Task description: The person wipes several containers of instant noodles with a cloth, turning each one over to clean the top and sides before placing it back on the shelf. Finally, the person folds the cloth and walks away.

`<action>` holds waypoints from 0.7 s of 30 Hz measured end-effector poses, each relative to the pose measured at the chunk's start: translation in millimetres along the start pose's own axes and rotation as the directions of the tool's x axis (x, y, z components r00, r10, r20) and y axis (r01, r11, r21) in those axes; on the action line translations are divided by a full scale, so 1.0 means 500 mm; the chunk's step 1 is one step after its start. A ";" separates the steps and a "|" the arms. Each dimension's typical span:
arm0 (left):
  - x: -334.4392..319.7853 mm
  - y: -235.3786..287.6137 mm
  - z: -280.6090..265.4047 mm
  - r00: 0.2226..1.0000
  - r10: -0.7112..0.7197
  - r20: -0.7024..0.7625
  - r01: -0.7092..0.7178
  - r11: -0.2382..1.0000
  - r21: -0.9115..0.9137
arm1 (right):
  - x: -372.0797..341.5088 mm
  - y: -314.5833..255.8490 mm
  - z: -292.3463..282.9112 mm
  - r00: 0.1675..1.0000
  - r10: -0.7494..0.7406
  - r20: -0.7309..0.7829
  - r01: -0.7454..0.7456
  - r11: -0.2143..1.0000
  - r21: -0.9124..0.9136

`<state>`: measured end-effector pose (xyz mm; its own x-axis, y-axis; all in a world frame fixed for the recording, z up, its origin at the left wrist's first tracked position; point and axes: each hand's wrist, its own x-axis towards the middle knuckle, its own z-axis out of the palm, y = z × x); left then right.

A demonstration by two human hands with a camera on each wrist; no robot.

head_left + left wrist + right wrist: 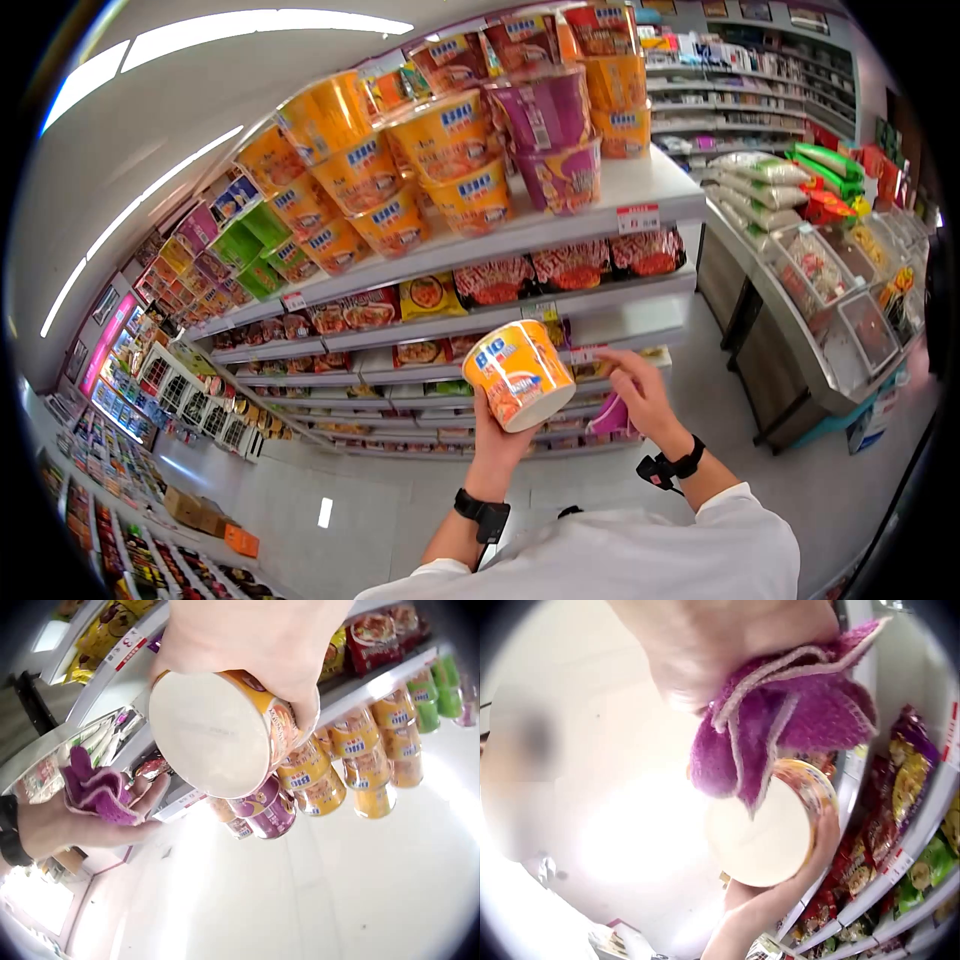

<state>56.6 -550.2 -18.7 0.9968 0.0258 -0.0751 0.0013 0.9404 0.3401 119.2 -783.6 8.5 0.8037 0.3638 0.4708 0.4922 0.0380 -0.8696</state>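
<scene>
My left hand (495,445) grips an orange instant noodle cup (520,372) in front of the shelves, tilted so that its pale base faces me. The fingers wrap round the cup's side, and the flat white base shows fully in the left wrist view. To the right of the cup is my right hand (648,398), holding a crumpled purple cloth (802,712) with pale stitched edges. In the head view the cloth hangs below the fingers, a short way from the cup.
Stacked orange and purple noodle cups (465,150) fill the top shelf (660,195). Packets of noodles (495,282) line the shelves below. On the right stands a counter (760,310) with bags and clear bins. Cardboard boxes (195,510) sit on the floor at left.
</scene>
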 end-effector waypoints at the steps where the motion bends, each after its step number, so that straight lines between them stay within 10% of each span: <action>1: -0.004 0.005 0.001 0.999 0.028 0.033 -0.033 0.988 0.152 | 0.016 -0.016 -0.003 1.000 -0.019 0.001 0.019 1.000 -0.013; 3: -0.007 0.014 0.033 0.990 0.122 0.068 -0.139 0.901 0.412 | 0.059 -0.057 0.011 0.963 -0.087 0.256 0.157 0.951 -0.267; 7: -0.012 0.084 0.144 0.904 0.251 0.346 -0.407 0.752 0.519 | 0.119 -0.196 0.037 0.949 -0.120 0.291 0.230 0.897 -0.379; 14: 0.029 0.235 0.428 0.612 0.314 0.726 -0.791 0.276 0.546 | 0.291 -0.363 0.045 0.912 -0.393 0.121 0.402 0.914 -0.059; 21: 0.202 0.333 0.681 0.487 0.294 0.823 -0.848 -0.066 0.525 | 0.542 -0.458 -0.048 0.839 -0.542 -0.042 0.439 0.721 -0.535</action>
<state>184.3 -506.5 349.6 0.5508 0.0097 0.8346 -0.8040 -0.2622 0.5337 232.3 -715.9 338.6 0.4217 0.2457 0.8728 0.8871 -0.3109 -0.3411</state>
